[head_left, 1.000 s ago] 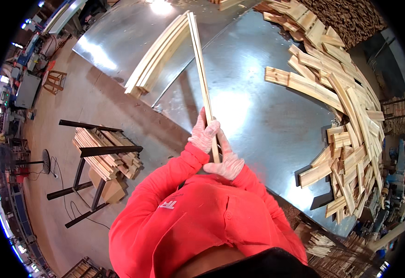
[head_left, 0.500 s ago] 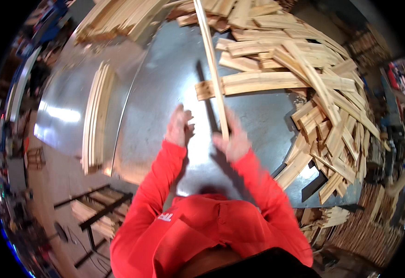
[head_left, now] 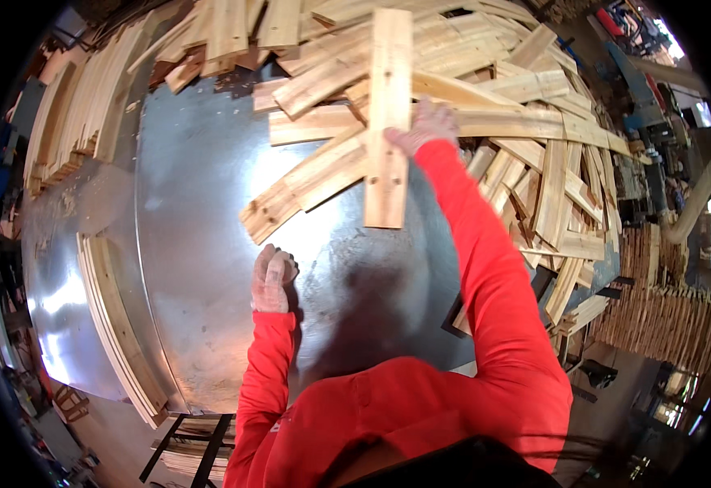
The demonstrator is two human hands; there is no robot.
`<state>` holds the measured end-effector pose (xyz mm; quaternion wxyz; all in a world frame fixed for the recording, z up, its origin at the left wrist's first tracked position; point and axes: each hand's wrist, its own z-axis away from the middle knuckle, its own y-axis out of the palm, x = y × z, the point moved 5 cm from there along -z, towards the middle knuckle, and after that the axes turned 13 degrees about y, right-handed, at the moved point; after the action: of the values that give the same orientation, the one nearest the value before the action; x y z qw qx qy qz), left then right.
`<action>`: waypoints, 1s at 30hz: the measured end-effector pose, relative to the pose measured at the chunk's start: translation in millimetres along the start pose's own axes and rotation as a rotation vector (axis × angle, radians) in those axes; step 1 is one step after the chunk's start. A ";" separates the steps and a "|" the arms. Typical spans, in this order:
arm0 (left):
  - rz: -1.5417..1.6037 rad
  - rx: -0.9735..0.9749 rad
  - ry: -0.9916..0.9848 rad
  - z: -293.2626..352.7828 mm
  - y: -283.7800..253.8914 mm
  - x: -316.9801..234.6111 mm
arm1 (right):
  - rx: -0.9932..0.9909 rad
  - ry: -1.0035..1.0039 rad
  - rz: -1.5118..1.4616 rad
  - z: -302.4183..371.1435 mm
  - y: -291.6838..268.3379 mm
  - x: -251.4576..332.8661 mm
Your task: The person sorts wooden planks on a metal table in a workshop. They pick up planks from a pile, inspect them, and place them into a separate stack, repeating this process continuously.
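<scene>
My right hand [head_left: 427, 127] reaches forward over the pile, fingers spread and its thumb resting on the right edge of a flat wooden board [head_left: 386, 183]. That pale, knotted board points away from me, across other planks. Below and left of it, my left hand [head_left: 273, 279] is over the metal tabletop [head_left: 201, 187], fingers curled in loosely, nothing seen in them. Between the two hands, a slanting board [head_left: 323, 175] has its near end on the metal and passes under the upright one.
Loose boards [head_left: 469, 49] heap across the far side and down the right of the table. A neat row of boards [head_left: 87, 106] stands at the far left, and a narrow stack [head_left: 118, 325] lies near the left edge. Slats [head_left: 664, 317] are piled beyond the right side.
The board my right hand held on edge is no longer in that grip; a board now lies flat under its thumb. My right hand went forward; my left moved nearer me and curled. The view turned right.
</scene>
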<state>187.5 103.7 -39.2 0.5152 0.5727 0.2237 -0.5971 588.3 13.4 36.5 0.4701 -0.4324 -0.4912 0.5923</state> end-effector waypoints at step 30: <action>0.484 -0.124 -0.165 93.7 88.2 108.5 | 0.798 -1.074 0.198 229.4 42.4 -71.0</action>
<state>242.2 -48.2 -87.1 0.6936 0.5264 0.0736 -0.4861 372.3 -99.7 31.1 0.2277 0.0859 -0.3585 0.9013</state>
